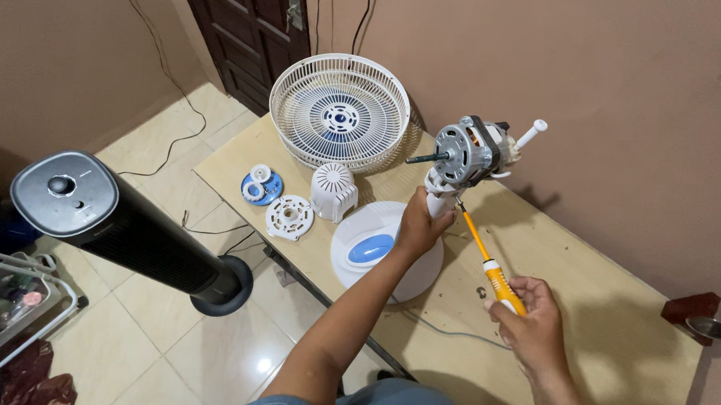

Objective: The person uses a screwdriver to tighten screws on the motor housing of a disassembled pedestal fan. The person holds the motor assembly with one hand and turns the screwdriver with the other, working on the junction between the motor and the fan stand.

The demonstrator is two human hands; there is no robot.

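My left hand (420, 225) grips the white neck of a stripped fan, just under its bare motor (468, 153) with the shaft pointing left. My right hand (531, 319) holds a screwdriver (490, 265) with a yellow-orange handle; its tip touches the underside of the motor housing. The fan's round white base (391, 254) with a blue oval panel lies on the plywood table (603, 326) below my left hand.
A white fan grille (339, 109) leans against the wall at the table's far end. A white motor cover (333, 191), a white disc (289, 216) and a blue cap (261, 185) lie near it. A black tower fan (117, 221) stands on the tiled floor at left.
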